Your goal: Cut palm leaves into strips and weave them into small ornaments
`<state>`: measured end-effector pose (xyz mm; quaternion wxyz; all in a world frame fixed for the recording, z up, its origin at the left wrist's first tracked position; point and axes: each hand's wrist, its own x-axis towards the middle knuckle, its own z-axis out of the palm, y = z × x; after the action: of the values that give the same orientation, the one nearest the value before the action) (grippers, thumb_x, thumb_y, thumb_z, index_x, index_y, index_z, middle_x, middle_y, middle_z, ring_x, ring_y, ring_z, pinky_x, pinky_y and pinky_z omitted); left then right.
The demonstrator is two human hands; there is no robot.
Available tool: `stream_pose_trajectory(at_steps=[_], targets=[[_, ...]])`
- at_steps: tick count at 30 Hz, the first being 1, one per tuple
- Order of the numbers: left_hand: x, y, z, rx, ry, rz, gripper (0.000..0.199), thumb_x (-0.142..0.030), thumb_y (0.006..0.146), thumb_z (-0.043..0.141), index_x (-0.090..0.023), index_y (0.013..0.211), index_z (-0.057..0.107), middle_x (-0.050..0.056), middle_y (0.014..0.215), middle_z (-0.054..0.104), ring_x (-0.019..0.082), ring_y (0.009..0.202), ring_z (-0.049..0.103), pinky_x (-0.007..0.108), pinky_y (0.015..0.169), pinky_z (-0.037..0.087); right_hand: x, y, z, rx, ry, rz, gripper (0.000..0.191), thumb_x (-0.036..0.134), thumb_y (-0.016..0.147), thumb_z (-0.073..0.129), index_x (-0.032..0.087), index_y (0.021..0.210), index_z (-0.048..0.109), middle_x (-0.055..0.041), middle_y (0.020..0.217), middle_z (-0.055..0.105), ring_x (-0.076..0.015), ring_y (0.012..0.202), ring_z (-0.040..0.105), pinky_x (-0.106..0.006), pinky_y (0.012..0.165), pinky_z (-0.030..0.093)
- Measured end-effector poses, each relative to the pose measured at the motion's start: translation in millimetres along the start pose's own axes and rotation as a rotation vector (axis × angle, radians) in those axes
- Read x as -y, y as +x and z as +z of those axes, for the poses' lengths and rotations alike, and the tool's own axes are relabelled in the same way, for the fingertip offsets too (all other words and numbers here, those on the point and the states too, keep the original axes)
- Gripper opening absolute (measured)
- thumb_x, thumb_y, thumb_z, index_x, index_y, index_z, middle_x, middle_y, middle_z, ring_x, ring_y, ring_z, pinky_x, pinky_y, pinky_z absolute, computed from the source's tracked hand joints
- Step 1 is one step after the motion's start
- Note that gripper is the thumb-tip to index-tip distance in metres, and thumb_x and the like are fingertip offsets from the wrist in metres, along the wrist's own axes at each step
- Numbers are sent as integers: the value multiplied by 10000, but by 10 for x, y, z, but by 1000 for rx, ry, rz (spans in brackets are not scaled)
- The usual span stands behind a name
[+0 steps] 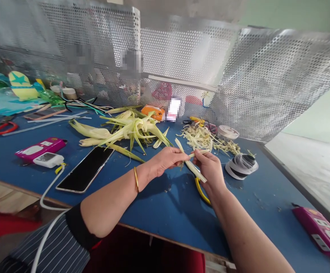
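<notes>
Both hands meet above the blue table. My left hand is closed, its thumb and fingers pinching a pale green husk strip that slants down to the right. Close beside it, my right hand pinches a thinner piece of husk crossing the strip. Yellow-handled scissors lie under my right hand, with their blades mostly hidden. Behind my hands are a heap of corn husks and a pile of thin shredded strips. A spool wound with white and black thread stands right of my right hand.
A black-screened phone, a purple pack and a white device with a cable lie left on the blue table. Another purple pack is at right. Red-handled scissors lie far left; perforated metal sheets stand behind.
</notes>
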<state>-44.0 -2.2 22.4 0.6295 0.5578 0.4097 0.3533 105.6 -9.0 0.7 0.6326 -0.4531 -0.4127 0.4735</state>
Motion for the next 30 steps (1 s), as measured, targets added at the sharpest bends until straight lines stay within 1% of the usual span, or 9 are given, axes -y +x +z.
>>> stream_pose_trajectory(at_steps=[5, 8, 10, 12, 14, 19, 24, 28, 30], targets=[[-4, -5, 12, 2, -34, -1, 255, -367, 672, 725, -145, 655, 601, -61, 510, 439, 47, 462, 300, 241, 465, 139, -4, 21, -2, -67, 34, -11, 328, 452, 552, 845, 170, 592, 682, 39, 504, 524, -100, 519, 429, -264, 545, 343], [-10, -5, -8, 14, -30, -2, 310, -415, 678, 740, -146, 655, 588, -56, 520, 449, 41, 445, 286, 249, 461, 125, 33, 35, -10, -33, 51, 20, 339, 443, 522, 864, 168, 587, 679, 39, 498, 517, -99, 512, 431, -261, 528, 351], [-18, -4, -30, 44, -38, 13, 386, -492, 722, 706, -151, 626, 554, -47, 530, 461, 34, 425, 253, 256, 457, 117, 61, 44, -22, 3, 84, 63, 349, 435, 498, 879, 166, 594, 678, 40, 496, 516, -98, 498, 436, -260, 508, 361], [-26, -5, -49, 88, -62, 18, 459, -570, 782, 625, -156, 610, 523, -33, 556, 483, 30, 414, 234, 256, 453, 118, 84, 51, -33, 17, 122, 93, 364, 435, 477, 889, 166, 605, 680, 44, 488, 512, -96, 482, 441, -259, 498, 377], [-33, -8, -58, 120, -63, 10, 476, -585, 808, 583, -156, 611, 518, -25, 576, 492, 30, 413, 235, 253, 447, 122, 97, 54, -40, 21, 126, 107, 375, 441, 468, 895, 167, 607, 681, 46, 482, 506, -98, 481, 452, -262, 512, 407], [-36, -18, -32, 113, 11, -23, 395, -480, 764, 655, -152, 590, 520, -31, 563, 480, 31, 419, 258, 249, 441, 125, 109, 53, -54, 60, 26, 118, 373, 446, 485, 893, 163, 601, 680, 35, 503, 518, -103, 509, 464, -260, 533, 429], [-25, -22, -18, 113, -19, -16, 411, -531, 731, 685, -154, 638, 549, -30, 590, 497, 47, 465, 350, 226, 440, 172, 116, 80, -92, 59, -1, 76, 370, 467, 523, 866, 161, 643, 696, 27, 534, 540, -106, 526, 467, -269, 560, 445], [-15, -27, -28, 181, 12, 17, 400, -500, 673, 762, -157, 673, 557, -49, 576, 474, 48, 489, 356, 213, 458, 211, 102, 98, -100, 41, -12, 62, 363, 475, 530, 847, 166, 633, 686, 31, 520, 521, -102, 508, 444, -266, 524, 399], [-11, -28, -21, 176, 56, 26, 409, -497, 658, 775, -160, 652, 543, -47, 568, 480, 54, 494, 371, 215, 467, 238, 98, 100, -96, 53, -28, 65, 363, 484, 540, 837, 170, 637, 681, 37, 508, 504, -105, 500, 435, -270, 511, 379]])
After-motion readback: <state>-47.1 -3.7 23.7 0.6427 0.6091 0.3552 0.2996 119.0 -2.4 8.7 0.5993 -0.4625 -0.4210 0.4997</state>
